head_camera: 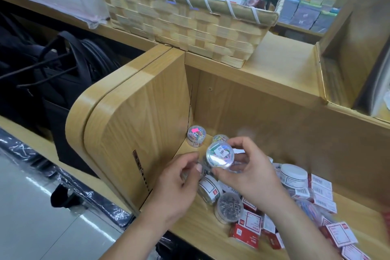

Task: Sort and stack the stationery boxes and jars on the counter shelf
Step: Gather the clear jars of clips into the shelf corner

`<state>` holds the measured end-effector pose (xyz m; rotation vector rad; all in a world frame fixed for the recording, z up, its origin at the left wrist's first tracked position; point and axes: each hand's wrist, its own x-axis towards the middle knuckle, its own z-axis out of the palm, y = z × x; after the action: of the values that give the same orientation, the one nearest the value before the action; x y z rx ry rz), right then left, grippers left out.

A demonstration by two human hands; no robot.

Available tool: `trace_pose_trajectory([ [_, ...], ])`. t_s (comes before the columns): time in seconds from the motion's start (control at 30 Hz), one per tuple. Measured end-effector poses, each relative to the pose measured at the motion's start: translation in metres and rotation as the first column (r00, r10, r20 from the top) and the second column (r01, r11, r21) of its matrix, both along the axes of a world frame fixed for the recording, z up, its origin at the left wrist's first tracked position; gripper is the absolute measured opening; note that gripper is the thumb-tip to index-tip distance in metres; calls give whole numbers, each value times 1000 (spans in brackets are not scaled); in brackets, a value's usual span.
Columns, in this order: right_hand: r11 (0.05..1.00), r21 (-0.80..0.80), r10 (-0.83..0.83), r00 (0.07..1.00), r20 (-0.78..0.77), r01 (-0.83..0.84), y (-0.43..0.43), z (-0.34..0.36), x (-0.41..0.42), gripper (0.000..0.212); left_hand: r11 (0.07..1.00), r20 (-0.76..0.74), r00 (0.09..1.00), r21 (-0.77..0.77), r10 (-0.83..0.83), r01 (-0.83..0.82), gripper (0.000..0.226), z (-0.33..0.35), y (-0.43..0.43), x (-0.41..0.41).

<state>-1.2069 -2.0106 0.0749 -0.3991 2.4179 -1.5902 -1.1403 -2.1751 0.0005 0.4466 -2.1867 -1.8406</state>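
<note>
My right hand (251, 175) grips a small clear jar (219, 155) with a white price label on its shiny lid, held above the wooden shelf (198, 230). My left hand (179, 177) pinches another small clear jar (200, 170), mostly hidden by the fingers. In the shelf's back left corner stand two jars of coloured paper clips (196, 135), one behind the held jar. Below the hands lie a labelled jar on its side (210, 189), a jar of silver pins (229, 209) and a white-lidded jar (293, 175). Red and white small boxes (249, 232) lie scattered to the right.
A woven basket (183, 27) of zip folders sits on the counter top above the shelf. The shelf's wooden side panel (135, 133) rises at left. Black bags (52, 74) hang beyond it. Stacked packs (306, 12) fill a far shelf.
</note>
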Motion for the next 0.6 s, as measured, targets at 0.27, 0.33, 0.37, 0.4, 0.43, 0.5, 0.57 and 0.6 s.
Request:
trace_pose_trajectory([
  [0.27,992,-76,105,993,52,-101,4,-4,4,55,975,-41,996,205,-85,92,22,20,12,-4],
  [0.33,986,-153,81,989,122,-62,5,-5,5,57,964,-41,996,251,-83,90,22,20,12,-4],
  [0.37,980,-194,69,985,156,-38,7,-6,5,55,958,-42,996,272,-78,86,22,20,12,-3],
  [0.4,975,-222,58,981,183,-16,8,-7,5,52,955,-43,997,286,-70,79,22,21,11,-3],
  [0.43,971,-240,47,978,205,4,9,-7,6,46,953,-42,997,293,-62,72,23,21,11,-2],
  [0.5,959,-279,21,971,239,48,10,-7,6,38,957,-38,998,282,-60,68,24,21,10,-1],
  [0.57,955,-287,3,966,258,74,9,-7,6,34,962,-27,998,265,-60,65,25,22,11,1],
  [0.6,957,-279,0,965,261,76,8,-8,6,32,964,-20,998,261,-54,58,27,21,11,1],
])
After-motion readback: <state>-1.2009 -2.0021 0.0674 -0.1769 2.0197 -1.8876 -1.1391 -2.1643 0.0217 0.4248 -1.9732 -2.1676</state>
